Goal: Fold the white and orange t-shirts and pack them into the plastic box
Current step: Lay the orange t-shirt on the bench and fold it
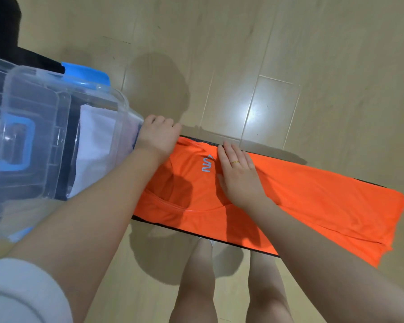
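Observation:
An orange t-shirt (301,194) lies in a long folded strip on a narrow black surface (196,233), its collar end toward the left. My right hand (239,172) rests flat on it beside the pale printed logo, fingers straight. My left hand (158,136) is at the shirt's far left corner with fingers curled, gripping the fabric edge there. A clear plastic box (44,141) with blue latches stands at the left. A folded white t-shirt (96,148) shows through its wall, lying inside.
Pale wood floor (289,66) surrounds the black surface. My two legs (231,287) stand just in front of it. A dark object (0,31) sits at the upper left behind the box.

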Demonstrator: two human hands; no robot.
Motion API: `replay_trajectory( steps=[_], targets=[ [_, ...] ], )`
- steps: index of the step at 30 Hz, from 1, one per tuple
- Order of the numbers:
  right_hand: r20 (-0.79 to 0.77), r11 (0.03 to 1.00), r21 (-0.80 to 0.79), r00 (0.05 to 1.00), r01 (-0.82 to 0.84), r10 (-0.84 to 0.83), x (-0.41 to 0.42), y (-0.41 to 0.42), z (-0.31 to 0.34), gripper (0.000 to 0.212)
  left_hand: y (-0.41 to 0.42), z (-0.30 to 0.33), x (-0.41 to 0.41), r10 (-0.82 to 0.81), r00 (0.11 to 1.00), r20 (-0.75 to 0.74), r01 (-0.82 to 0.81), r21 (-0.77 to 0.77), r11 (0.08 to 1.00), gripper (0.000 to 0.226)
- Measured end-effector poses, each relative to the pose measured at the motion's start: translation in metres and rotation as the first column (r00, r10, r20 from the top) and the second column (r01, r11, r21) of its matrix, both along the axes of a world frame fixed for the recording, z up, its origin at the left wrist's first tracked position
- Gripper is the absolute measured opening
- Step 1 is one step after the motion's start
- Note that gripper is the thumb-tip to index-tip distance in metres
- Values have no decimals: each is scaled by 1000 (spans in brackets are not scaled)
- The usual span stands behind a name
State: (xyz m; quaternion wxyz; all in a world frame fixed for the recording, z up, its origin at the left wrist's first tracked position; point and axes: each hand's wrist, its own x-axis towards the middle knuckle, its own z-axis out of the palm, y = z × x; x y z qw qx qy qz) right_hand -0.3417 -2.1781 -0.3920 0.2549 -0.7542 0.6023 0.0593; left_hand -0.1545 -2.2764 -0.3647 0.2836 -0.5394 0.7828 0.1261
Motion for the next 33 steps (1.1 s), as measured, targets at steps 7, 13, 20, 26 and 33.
replay_trajectory(
  steps=[7, 13, 20, 26, 33],
  targets=[
    [-110, 997, 52, 992, -61, 67, -7, 24, 10, 60, 43, 9, 11, -227, 974, -18, 216, -244, 945, 14],
    [-68, 994, 109, 998, 14, -6, -8, 23, 14, 54, 81, -7, 8, 310, 930, -195, -321, -29, 947, 21],
    [12, 952, 124, 959, 280, -284, -6, -19, 16, 40, 73, 2, 3, 534, 783, -320, -562, 3, 827, 32],
    [-48, 897, 237, 926, 374, -374, -10, -40, 18, 18, 54, 9, 8, 468, 882, -56, -466, 45, 884, 25],
    [131, 933, 44, 924, 357, -360, -8, -24, 19, 19, 49, -5, 5, 416, 878, -235, -459, -177, 870, 44]
  ],
)
